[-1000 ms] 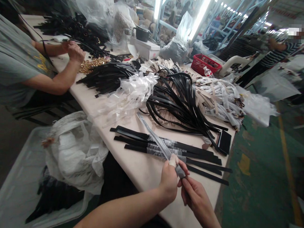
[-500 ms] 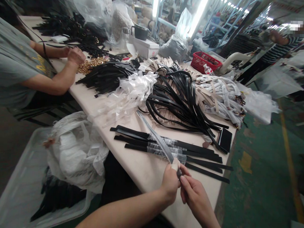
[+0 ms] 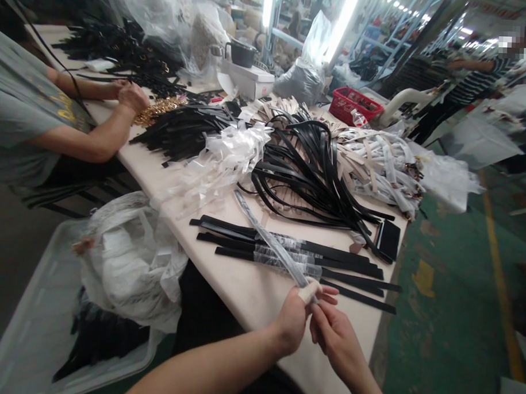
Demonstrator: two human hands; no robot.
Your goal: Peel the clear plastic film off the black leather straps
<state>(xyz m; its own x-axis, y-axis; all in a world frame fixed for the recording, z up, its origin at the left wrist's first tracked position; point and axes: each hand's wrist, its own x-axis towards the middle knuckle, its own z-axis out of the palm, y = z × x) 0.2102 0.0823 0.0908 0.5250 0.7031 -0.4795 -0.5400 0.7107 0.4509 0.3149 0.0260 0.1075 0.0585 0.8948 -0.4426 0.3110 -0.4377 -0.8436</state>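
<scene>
My left hand (image 3: pixel 297 316) is closed around the near end of a strap in a clear plastic sleeve (image 3: pixel 270 240); its thumb has a pale covering. Close beside it, my right hand (image 3: pixel 334 329) pinches at the same end, where the fingers hide the detail. From my hands the sleeved strap slants away to the upper left, across several flat black straps (image 3: pixel 347 260) lying side by side. Clear plastic wraps the middle of those straps. Beyond them spreads a heap of long black straps (image 3: pixel 320 164).
Clear plastic sleeves (image 3: pixel 234 147) lie left of the heap, white-wrapped straps (image 3: pixel 389 161) right. A black phone (image 3: pixel 388 240) rests at the table's right edge. A co-worker's hands (image 3: pixel 132 97) are near gold-coloured hardware (image 3: pixel 162 110). A plastic tub (image 3: pixel 47 304) with a bag stands lower left.
My left thumb has shifted forward over the strap's end and its fingers have stretched out to the right. The dark tip between my hands is now covered. The straps on the table stay put.
</scene>
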